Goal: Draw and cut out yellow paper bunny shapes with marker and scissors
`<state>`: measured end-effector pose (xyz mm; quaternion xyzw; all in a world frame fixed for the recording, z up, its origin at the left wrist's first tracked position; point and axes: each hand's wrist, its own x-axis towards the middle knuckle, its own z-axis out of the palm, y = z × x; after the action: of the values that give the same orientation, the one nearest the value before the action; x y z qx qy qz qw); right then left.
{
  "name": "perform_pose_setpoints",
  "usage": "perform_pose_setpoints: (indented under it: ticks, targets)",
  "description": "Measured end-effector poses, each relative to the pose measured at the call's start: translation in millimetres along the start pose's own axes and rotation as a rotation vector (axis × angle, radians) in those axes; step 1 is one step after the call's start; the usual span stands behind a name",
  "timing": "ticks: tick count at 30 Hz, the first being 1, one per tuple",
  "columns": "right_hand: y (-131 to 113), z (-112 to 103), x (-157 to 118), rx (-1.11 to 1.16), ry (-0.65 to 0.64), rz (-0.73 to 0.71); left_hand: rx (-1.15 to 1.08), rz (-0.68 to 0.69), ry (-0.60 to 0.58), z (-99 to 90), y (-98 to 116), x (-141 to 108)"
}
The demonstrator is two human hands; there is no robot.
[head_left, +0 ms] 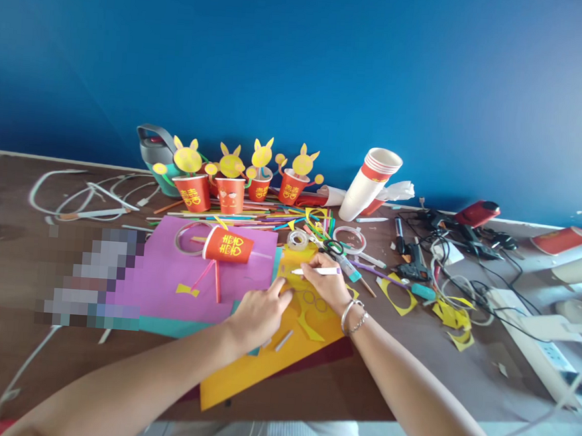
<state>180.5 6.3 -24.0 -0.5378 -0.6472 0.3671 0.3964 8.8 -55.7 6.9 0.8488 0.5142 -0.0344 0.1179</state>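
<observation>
My right hand (327, 283) grips a white pen (317, 271), its tip on a yellow paper sheet (260, 368) that lies on the brown table (12, 278). Beside it, my left hand (259, 312) presses flat on the same sheet, fingers apart. Circles drawn on the yellow sheet (315, 303) show between the two hands. A bracelet sits on my right wrist. To the left, a red paper cup (228, 245) lies on its side on a purple sheet (187, 270), with pink straws attached.
Several red cups with yellow rabbit faces (230, 187) stand at the back by the blue wall. A stack of paper cups (370, 182) leans behind scissors (333, 249), tape rolls (298, 239), straws and pencils. A glue gun (415, 260), cables and a power strip (536, 341) crowd the right.
</observation>
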Motion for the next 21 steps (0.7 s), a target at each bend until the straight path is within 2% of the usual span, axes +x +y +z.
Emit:
perform_pose_setpoints:
  ticks: [21]
  targets:
    - [0.5, -0.3, 1.3, -0.099, 0.054, -0.010, 0.007, -0.010, -0.026, -1.4, 0.0, -0.3]
